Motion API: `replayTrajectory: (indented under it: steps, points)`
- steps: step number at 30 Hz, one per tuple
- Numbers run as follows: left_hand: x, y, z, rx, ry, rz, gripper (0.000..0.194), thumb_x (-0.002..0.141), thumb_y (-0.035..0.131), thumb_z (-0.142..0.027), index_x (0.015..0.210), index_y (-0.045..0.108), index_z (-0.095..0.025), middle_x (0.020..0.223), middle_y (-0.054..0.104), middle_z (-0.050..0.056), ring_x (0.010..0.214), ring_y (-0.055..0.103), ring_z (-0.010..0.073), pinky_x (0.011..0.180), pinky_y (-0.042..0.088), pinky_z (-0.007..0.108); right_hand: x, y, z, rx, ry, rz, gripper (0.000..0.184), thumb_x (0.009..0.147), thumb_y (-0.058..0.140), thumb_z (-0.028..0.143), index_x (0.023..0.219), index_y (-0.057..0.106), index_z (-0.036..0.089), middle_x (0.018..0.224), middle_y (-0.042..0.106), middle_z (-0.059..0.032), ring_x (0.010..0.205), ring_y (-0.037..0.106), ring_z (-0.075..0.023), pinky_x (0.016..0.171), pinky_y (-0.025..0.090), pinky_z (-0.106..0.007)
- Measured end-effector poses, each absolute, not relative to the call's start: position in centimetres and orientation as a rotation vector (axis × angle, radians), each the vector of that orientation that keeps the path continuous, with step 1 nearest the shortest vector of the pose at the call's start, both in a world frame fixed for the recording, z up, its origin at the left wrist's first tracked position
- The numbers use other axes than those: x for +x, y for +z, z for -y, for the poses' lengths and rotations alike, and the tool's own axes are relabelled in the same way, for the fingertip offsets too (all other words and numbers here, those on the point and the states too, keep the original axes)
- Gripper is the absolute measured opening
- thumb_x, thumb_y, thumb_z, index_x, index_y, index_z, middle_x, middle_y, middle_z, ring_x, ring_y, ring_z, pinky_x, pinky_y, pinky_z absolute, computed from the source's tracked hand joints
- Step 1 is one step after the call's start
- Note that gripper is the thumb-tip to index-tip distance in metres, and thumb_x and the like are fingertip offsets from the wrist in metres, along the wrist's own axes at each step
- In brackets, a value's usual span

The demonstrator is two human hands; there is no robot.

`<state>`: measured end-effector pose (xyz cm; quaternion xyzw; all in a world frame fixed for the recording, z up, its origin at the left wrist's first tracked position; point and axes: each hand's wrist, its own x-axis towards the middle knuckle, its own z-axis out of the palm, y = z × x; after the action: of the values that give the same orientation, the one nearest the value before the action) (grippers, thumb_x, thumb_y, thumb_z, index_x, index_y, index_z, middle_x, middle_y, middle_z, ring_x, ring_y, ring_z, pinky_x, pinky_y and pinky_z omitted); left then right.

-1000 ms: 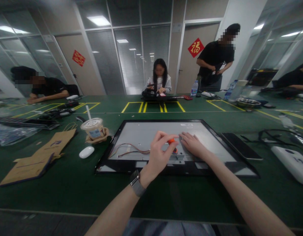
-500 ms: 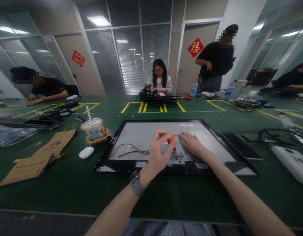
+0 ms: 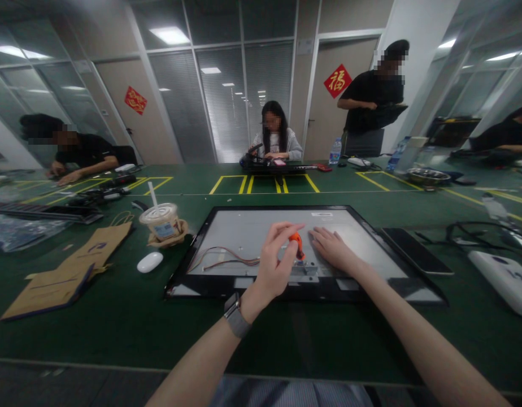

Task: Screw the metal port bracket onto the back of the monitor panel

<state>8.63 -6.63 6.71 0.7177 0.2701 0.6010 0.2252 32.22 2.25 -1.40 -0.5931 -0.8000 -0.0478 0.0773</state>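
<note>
A flat panel (image 3: 248,226), grey inside a black frame, lies on the green table in front of me. My left hand (image 3: 273,261), with a watch on its wrist, has thumb and fingers around the top of an orange-handled screwdriver (image 3: 299,246). The tool stands nearly upright over a small metal bracket (image 3: 307,273) near the panel's front edge; its tip is too small to make out. Flat on the panel, just right of the screwdriver, my right hand (image 3: 334,249) rests with fingers extended. Thin wires (image 3: 231,259) run across the panel left of my left hand.
Left of the panel are a drink cup (image 3: 160,221) with a straw, a white oval case (image 3: 149,262) and a brown paper bag (image 3: 66,277). On the right lie a black phone-like slab (image 3: 416,250), cables and a white device (image 3: 500,282). Several people are around the table.
The fingers of my left hand have shifted slightly around the screwdriver, exposing more of its orange handle. My right hand stays put. The standing person across the table now holds a dark object.
</note>
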Motion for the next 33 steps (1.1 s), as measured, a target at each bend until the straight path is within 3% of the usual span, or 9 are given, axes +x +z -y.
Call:
replayTrajectory:
  steps: [3, 8, 15, 22, 28, 33]
  points:
    - [8.71, 6.65, 6.61, 2.002, 1.629, -0.705, 0.034, 0.102, 0.046, -0.020, 0.131, 0.064, -0.021, 0.117, 0.064, 0.009, 0.104, 0.064, 0.0190, 0.092, 0.052, 0.034, 32.17, -1.26, -2.17, -1.776, -0.150, 2.407, 0.050, 0.103, 0.031, 0.028, 0.148, 0.051, 0.019, 0.157, 0.047, -0.0161, 0.143, 0.043, -0.0320, 0.112, 0.037, -0.058]
    - [8.96, 6.60, 6.42, 2.048, 1.774, -0.741, 0.019, 0.094, 0.067, -0.028, 0.110, 0.073, -0.021, 0.086, 0.059, 0.002, 0.082, 0.059, 0.0158, 0.078, 0.052, 0.030, 32.04, -0.94, -2.04, -1.785, -0.145, 2.421, 0.051, 0.103, 0.030, 0.027, 0.148, 0.051, 0.016, 0.157, 0.046, -0.0176, 0.144, 0.042, -0.0329, 0.112, 0.037, -0.059]
    - [8.89, 6.63, 6.65, 2.047, 1.764, -0.780, 0.019, 0.097, 0.061, -0.027, 0.111, 0.072, -0.020, 0.096, 0.055, 0.004, 0.087, 0.058, 0.0156, 0.081, 0.052, 0.030, 31.99, -1.01, -2.08, -1.790, -0.121, 2.402, 0.052, 0.103, 0.029, 0.028, 0.149, 0.051, 0.017, 0.157, 0.046, -0.0174, 0.145, 0.041, -0.0330, 0.113, 0.035, -0.059]
    - [8.73, 6.79, 6.47, 1.937, 1.666, -0.668, 0.031, 0.103, 0.042, -0.017, 0.123, 0.066, -0.019, 0.107, 0.065, 0.008, 0.099, 0.063, 0.0174, 0.090, 0.051, 0.032, 32.10, -1.38, -2.11, -1.784, -0.162, 2.391, 0.051, 0.103, 0.030, 0.028, 0.149, 0.051, 0.020, 0.157, 0.047, -0.0159, 0.143, 0.043, -0.0319, 0.113, 0.036, -0.059]
    - [8.82, 6.81, 6.30, 1.924, 1.713, -0.738, 0.017, 0.096, 0.061, -0.026, 0.105, 0.075, -0.020, 0.100, 0.061, 0.006, 0.094, 0.061, 0.0166, 0.086, 0.051, 0.029, 31.98, -1.15, -2.02, -1.806, -0.147, 2.400, 0.051, 0.103, 0.029, 0.028, 0.149, 0.050, 0.017, 0.158, 0.046, -0.0166, 0.144, 0.042, -0.0324, 0.114, 0.036, -0.058]
    - [8.60, 6.98, 6.32, 1.867, 1.672, -0.722, 0.027, 0.102, 0.048, -0.021, 0.119, 0.068, -0.017, 0.102, 0.066, 0.008, 0.096, 0.063, 0.0175, 0.089, 0.050, 0.032, 32.03, -1.13, -1.96, -1.784, -0.171, 2.404, 0.051, 0.103, 0.030, 0.028, 0.148, 0.051, 0.018, 0.157, 0.046, -0.0164, 0.144, 0.043, -0.0315, 0.113, 0.037, -0.057]
